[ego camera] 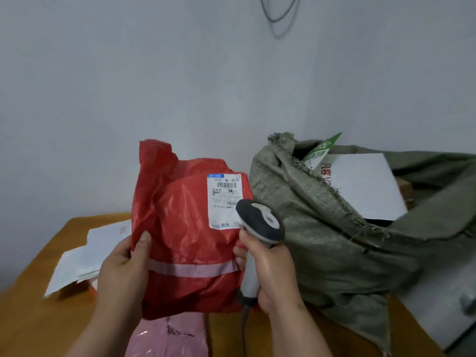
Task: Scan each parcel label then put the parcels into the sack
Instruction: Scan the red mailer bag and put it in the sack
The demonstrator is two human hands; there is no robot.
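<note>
Parcel (pixel 185 228): red plastic mailer, crinkled, top flap loose and standing up at upper left. A pale pink tape band runs across its lower third. White label (pixel 224 200) stuck on the upper right face, printed side toward the camera, with barcodes; small text unreadable.

Parcel is held upright above the bench (pixel 33 313), between the two hands. Left hand (pixel 123 266) grips its left edge: thumb on the front face, pressed flat; the other fingers are behind the plastic, out of sight. Right hand (pixel 270 274) is closed around the handle of a scanner (pixel 260 228), fingers wrapped tight, thumb up near the head. Scanner is white with a dark grey head; the head sits just at the label's lower right corner, overlapping it in view. Whether it touches the label cannot be told. A dark cable drops from the handle base.

Below the parcel, a pink mailer (pixel 170 336) lies on the bench. Left of it, white mailers (pixel 85 256) lie stacked, blurred, over something orange.

Sack (pixel 322 240): grey-green woven, frayed rim, mouth open, slumped on the right end of the bench, just beside the parcel. Inside it a white parcel (pixel 365 186) and a green-and-white packet (pixel 322 148) show.

Bench is orange-brown wood. Behind it a plain pale wall (pixel 128 73); a grey cable loop (pixel 279 11) hangs at top.
</note>
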